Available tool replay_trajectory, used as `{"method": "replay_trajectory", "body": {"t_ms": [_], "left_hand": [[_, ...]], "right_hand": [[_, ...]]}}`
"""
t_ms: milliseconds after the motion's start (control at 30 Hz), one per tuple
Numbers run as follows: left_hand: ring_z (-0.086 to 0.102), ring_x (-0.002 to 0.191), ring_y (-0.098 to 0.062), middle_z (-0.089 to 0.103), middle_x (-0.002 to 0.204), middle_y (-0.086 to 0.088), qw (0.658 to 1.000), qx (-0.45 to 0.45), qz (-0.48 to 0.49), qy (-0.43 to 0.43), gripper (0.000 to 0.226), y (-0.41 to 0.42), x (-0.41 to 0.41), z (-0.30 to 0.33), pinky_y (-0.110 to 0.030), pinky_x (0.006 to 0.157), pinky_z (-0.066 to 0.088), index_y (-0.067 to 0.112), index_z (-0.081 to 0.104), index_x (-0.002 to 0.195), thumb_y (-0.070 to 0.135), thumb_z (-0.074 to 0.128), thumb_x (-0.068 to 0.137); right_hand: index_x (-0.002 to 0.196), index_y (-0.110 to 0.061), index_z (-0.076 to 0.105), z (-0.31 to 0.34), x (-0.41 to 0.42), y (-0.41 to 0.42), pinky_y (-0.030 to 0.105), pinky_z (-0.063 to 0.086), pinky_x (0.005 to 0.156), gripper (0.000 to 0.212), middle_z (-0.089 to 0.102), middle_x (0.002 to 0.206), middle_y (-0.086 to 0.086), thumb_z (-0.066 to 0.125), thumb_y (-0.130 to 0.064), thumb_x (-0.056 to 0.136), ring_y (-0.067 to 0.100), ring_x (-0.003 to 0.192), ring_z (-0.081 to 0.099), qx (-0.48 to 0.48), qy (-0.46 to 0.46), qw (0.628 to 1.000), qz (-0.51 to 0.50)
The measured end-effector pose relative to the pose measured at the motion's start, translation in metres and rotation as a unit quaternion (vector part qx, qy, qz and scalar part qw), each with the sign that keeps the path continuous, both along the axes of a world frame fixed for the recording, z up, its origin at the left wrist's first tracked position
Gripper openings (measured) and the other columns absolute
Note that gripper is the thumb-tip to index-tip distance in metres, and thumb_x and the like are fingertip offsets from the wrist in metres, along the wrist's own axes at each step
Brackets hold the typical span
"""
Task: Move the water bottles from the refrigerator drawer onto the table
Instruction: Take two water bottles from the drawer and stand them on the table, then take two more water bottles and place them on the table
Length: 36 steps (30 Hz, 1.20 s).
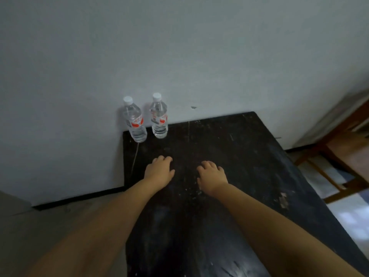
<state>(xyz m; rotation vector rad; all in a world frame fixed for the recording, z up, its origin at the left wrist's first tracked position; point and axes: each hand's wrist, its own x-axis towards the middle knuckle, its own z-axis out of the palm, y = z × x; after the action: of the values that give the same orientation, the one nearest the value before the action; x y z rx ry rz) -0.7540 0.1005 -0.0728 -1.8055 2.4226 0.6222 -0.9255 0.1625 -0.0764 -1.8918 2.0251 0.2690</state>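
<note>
Black and scuffed, the surface (229,156) carries both water bottles: I see the left bottle (135,120) and the right bottle (159,116) upright, just beside each other at its far left corner against the white wall (179,47). My left hand (159,170) and right hand (211,176) lie palm-down nearer me on the surface, fingers loosely curled, holding nothing.

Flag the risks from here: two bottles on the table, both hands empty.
1. The left bottle stands at the table's far left corner, close to the edge; a nudge could tip it off.
2. The right bottle stands close beside it, so knocking one may topple both.
3. The left hand and right hand hover close in front; a careless reach could hit them.
</note>
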Motion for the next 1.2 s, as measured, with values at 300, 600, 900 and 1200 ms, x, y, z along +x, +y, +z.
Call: {"method": "replay_trajectory", "body": {"t_ms": [300, 600, 900, 1200], "left_hand": [[0.046, 0.124, -0.023, 0.047, 0.135, -0.005, 0.993, -0.052, -0.102, -0.01, 0.047, 0.09, -0.079, 0.024, -0.038, 0.102, 0.042, 0.021, 0.043, 0.137, 0.036, 0.051, 0.094], [0.046, 0.125, -0.024, 0.046, 0.137, -0.007, 0.979, -0.088, -0.183, -0.02, 0.049, 0.217, -0.163, 0.05, -0.039, 0.1, 0.045, 0.02, 0.042, 0.139, 0.037, 0.052, 0.094], [0.045, 0.126, -0.025, 0.044, 0.138, -0.008, 0.939, -0.095, -0.33, -0.005, 0.048, 0.315, -0.231, 0.069, -0.041, 0.102, 0.043, 0.018, 0.043, 0.138, 0.037, 0.051, 0.094], [0.048, 0.119, -0.023, 0.047, 0.133, -0.006, 0.867, -0.08, -0.492, 0.026, 0.045, 0.388, -0.259, 0.079, -0.039, 0.096, 0.047, 0.019, 0.046, 0.134, 0.034, 0.054, 0.093]], "right_hand": [[0.138, -0.017, 0.045, 0.026, -0.084, 0.108, 0.056, 0.019, 0.114, 0.041, 0.024, 0.155, 0.008, 0.041, -0.028, 0.099, 0.029, 0.146, 0.015, -0.013, 0.025, 0.996, -0.086], [0.139, -0.02, 0.045, 0.049, -0.15, 0.268, 0.053, 0.022, 0.116, 0.042, 0.031, 0.151, 0.008, 0.043, -0.029, 0.098, 0.029, 0.142, 0.026, -0.029, 0.041, 0.983, -0.179], [0.129, -0.022, 0.052, 0.076, -0.185, 0.397, 0.048, 0.037, 0.106, 0.035, 0.045, 0.136, 0.008, 0.046, -0.033, 0.096, 0.028, 0.127, 0.042, -0.068, 0.037, 0.951, -0.3], [0.133, -0.017, 0.051, 0.081, -0.164, 0.511, 0.041, 0.04, 0.098, 0.038, 0.047, 0.135, 0.01, 0.041, -0.03, 0.099, 0.03, 0.123, 0.045, -0.034, 0.064, 0.893, -0.444]]}}
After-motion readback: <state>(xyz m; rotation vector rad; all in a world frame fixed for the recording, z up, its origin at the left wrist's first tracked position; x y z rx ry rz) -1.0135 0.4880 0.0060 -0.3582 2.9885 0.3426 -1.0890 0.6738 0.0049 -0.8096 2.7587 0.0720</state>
